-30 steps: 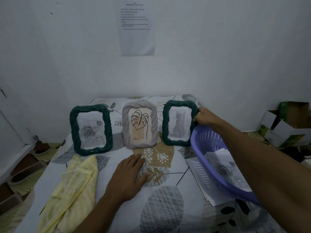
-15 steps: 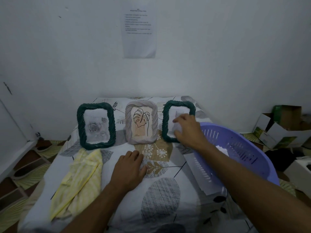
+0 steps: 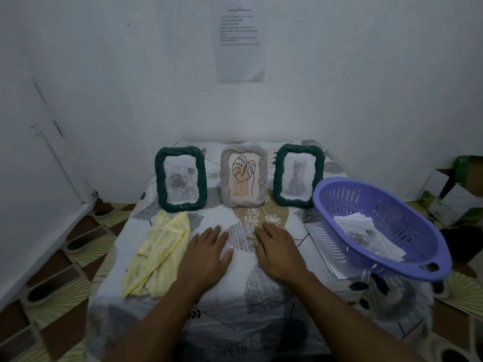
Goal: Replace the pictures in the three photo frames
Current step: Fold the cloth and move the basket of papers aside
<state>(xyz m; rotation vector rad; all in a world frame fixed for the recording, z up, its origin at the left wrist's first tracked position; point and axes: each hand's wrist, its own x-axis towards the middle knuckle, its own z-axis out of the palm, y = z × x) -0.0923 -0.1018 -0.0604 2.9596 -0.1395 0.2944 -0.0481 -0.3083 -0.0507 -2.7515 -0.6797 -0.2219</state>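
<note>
Three photo frames stand upright in a row at the back of the cloth-covered table (image 3: 235, 304). The left green frame (image 3: 180, 178) shows a grey rose picture. In the middle, the grey frame (image 3: 244, 176) holds a leaf line drawing. The right green frame (image 3: 298, 176) shows a grey cat. My left hand (image 3: 207, 253) and my right hand (image 3: 278, 250) rest flat on the cloth side by side in front of the frames, fingers straight, holding nothing. A purple basket (image 3: 407, 265) at the right holds loose paper pictures (image 3: 366, 233).
A yellow striped cloth (image 3: 159, 252) lies left of my left hand. More sheets of paper (image 3: 321, 241) lie under the basket. Cardboard boxes (image 3: 454, 189) sit on the floor at the far right. A printed sheet (image 3: 240, 43) hangs on the wall behind the table.
My right hand left the right green frame and came down flat on the cloth beside my left hand. The basket tilted back and settled at the right.
</note>
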